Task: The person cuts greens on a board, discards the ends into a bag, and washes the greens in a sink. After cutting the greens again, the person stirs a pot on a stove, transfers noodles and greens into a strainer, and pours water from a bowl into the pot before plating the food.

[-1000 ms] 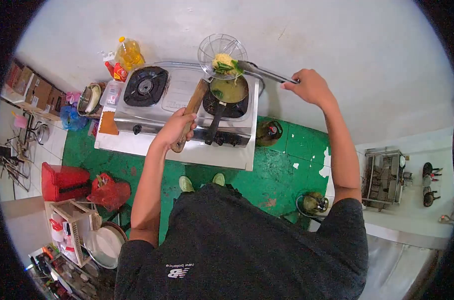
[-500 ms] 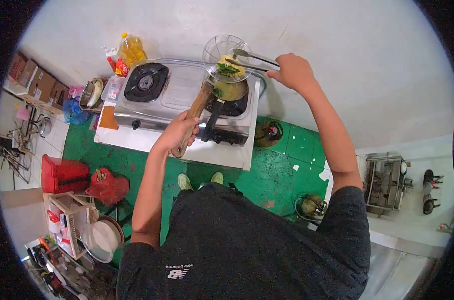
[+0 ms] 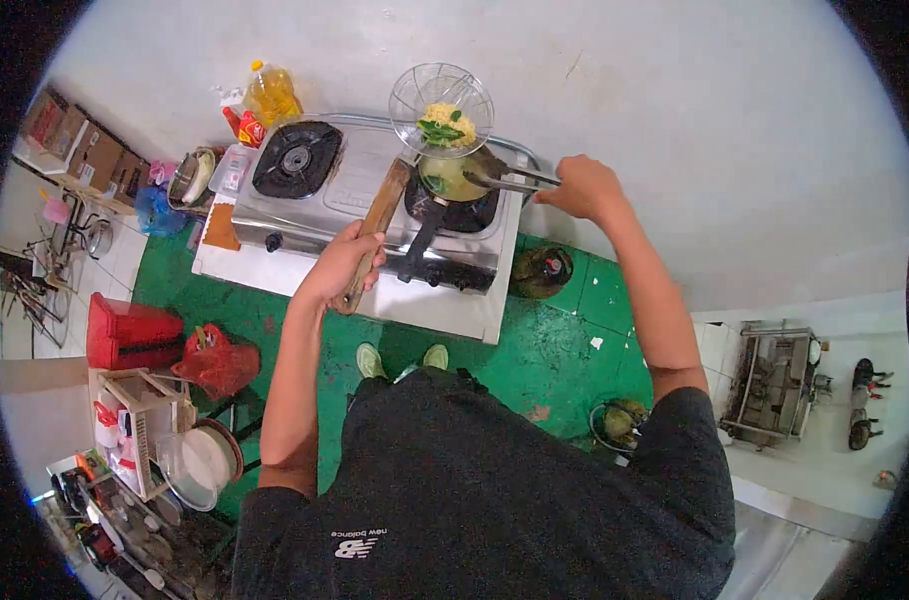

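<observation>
My left hand [image 3: 345, 268] is closed round the wooden handle [image 3: 380, 215] of a wire strainer [image 3: 415, 92]. Yellow noodles [image 3: 448, 118] and green leaves [image 3: 438, 132] lie in the strainer, which is raised above the back of the pan. My right hand [image 3: 581, 188] grips metal tongs [image 3: 523, 181], their tips at the right side of the pan. The pan [image 3: 457, 180] holds yellowish liquid and some green leaf, and sits on the right burner of the stove [image 3: 360, 240], its black handle [image 3: 424, 240] pointing towards me.
An oil bottle [image 3: 273, 95] and red sauce containers [image 3: 247, 126] stand behind the left burner [image 3: 297, 160]. Left of the stove is a bowl [image 3: 192, 180]. A gas cylinder [image 3: 543, 271] stands right of it. Red containers [image 3: 135, 332] are on the left floor.
The tongs have moved down from the noodles in the strainer to the pan, with my right hand lower. The strainer has shifted slightly left and up.
</observation>
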Tool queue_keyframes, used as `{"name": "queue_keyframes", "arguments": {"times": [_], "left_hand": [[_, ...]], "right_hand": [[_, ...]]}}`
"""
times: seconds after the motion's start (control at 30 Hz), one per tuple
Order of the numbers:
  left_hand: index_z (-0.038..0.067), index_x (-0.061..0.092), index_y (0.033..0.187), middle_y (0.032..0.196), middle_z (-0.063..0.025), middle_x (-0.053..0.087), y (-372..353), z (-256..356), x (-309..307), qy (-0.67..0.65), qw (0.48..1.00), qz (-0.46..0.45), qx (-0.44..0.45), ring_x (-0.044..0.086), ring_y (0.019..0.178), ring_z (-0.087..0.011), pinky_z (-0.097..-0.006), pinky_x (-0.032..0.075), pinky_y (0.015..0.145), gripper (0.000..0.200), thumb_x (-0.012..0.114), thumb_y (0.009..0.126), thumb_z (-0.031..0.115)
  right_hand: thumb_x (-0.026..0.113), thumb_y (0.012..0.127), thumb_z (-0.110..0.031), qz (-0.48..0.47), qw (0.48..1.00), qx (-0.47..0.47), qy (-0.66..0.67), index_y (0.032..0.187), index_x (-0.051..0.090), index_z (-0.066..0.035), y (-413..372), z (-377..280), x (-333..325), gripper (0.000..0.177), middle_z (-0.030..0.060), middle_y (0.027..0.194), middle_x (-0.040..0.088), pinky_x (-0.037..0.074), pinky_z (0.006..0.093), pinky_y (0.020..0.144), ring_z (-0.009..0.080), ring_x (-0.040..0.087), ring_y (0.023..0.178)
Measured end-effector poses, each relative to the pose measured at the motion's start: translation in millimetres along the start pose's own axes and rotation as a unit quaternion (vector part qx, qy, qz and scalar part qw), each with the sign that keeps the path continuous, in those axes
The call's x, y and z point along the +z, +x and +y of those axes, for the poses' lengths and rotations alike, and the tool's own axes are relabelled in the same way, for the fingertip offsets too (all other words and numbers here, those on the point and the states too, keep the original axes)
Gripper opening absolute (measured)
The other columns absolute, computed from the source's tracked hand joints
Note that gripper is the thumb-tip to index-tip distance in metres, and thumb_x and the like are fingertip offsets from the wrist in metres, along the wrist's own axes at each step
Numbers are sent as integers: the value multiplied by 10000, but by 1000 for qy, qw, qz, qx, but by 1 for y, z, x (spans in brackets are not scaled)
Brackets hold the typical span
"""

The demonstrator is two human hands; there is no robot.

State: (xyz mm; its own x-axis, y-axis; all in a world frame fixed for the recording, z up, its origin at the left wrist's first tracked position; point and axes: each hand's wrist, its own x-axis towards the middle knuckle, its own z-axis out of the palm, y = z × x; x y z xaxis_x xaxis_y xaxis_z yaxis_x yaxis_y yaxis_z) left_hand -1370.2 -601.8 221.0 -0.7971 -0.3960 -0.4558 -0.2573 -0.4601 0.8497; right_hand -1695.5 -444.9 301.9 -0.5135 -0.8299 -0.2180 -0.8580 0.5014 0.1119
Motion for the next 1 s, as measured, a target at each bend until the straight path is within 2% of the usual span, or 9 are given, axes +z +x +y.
{"name": "queue_keyframes", "arguments": {"times": [0.1,0.2,0.27,0.4,0.47,0.67,0.8,0.87,1.0], "left_hand": [[87,435,1001,694,-11,495,-3,2,4,4,1000,8,1,457,449,-119,-272,389,423,155,524,960,207],[93,438,996,692,-9,498,-3,0,2,-8,1000,8,-3,457,448,-118,-272,392,425,144,520,963,206],[99,441,1002,694,-6,501,-5,1,3,-10,1000,11,-5,458,451,-113,-270,389,424,136,519,966,204],[111,464,1049,682,-1,485,-4,-4,1,-21,1000,7,4,457,448,-97,-241,371,402,148,528,979,225],[100,450,1036,696,-6,496,-4,-2,1,-16,1000,1,2,456,456,-103,-261,374,426,147,524,970,208],[109,453,1053,691,-4,492,-2,-4,-1,-29,999,-11,12,451,443,-97,-247,370,400,164,531,979,232],[96,455,1068,707,-3,492,-2,-4,-2,-38,999,-6,1,453,453,-101,-250,368,422,175,532,964,213],[99,457,1055,706,-2,495,-3,-3,-1,-21,1000,2,6,459,453,-101,-251,370,419,167,535,961,214],[99,458,1043,706,-3,498,0,-6,-5,-25,1000,1,8,463,453,-102,-253,375,417,164,535,961,218]], "right_hand": [[771,710,-515,-14,1000,-21,2,913,709,-14,23,-14,22,544,190,956,699,554,455,787,358,683,906],[799,682,-487,26,996,-81,-25,947,714,-25,41,-24,30,539,182,985,697,556,442,798,342,684,933],[803,661,-500,-16,992,-102,-68,928,704,-13,50,-29,21,564,182,969,703,556,446,766,347,685,912],[860,606,-449,-4,991,-97,-88,928,723,-29,68,-27,22,546,164,969,709,560,433,790,328,691,930],[870,592,-447,-43,990,-96,-96,941,722,-31,75,-25,20,562,164,967,712,563,437,778,330,694,918],[836,652,-413,-66,987,-120,-81,953,696,-16,80,-19,22,517,179,925,708,554,458,739,366,687,864],[826,670,-417,-102,985,-107,-85,931,703,-26,82,-14,26,487,180,928,706,548,463,745,359,683,867],[815,688,-424,-49,992,-98,-67,898,713,-40,83,-4,37,450,175,937,704,544,459,757,350,678,884],[809,697,-434,-21,995,-91,-42,902,725,-55,69,8,29,439,168,952,704,541,451,770,343,675,900]]}}
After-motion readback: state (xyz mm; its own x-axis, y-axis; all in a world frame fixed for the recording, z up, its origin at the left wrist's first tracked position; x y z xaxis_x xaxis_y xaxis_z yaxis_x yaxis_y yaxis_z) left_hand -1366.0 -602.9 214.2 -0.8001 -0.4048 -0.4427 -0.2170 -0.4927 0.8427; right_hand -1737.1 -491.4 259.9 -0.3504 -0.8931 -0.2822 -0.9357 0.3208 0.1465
